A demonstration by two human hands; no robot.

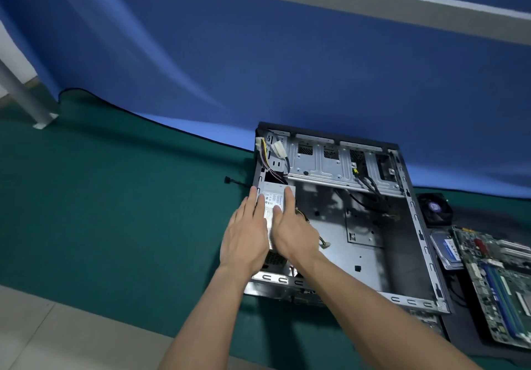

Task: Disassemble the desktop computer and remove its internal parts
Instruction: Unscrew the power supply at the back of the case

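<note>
The open computer case (402, 254) lies on its side on green matting (115, 211), its far edge against a blue cloth backdrop (287, 68). The power supply (273, 206) sits in the case's corner at nine o'clock, and both hands lie on top of it, hiding most of its labelled face and its near end. The left hand (245, 233) rests flat along the unit's outer edge, fingers straight and pointing to twelve o'clock; the right hand (293, 231) lies beside it with fingers extended, and whether its thumb hooks over the far side cannot be told. Neither hand visibly curls round anything.

At eleven o'clock inside the case, a bundle of coloured wires with white plugs (274, 151) hangs over the drive bay (330, 162). A small black connector (228, 180) trails outside the case wall at nine o'clock.

At three o'clock, on a dark mat (474, 349), lie a cooling fan (435, 207), a hard drive (446, 250) partly under the motherboard (500, 283), which the frame edge cuts off. A grey post (20, 93) stands at ten o'clock.
</note>
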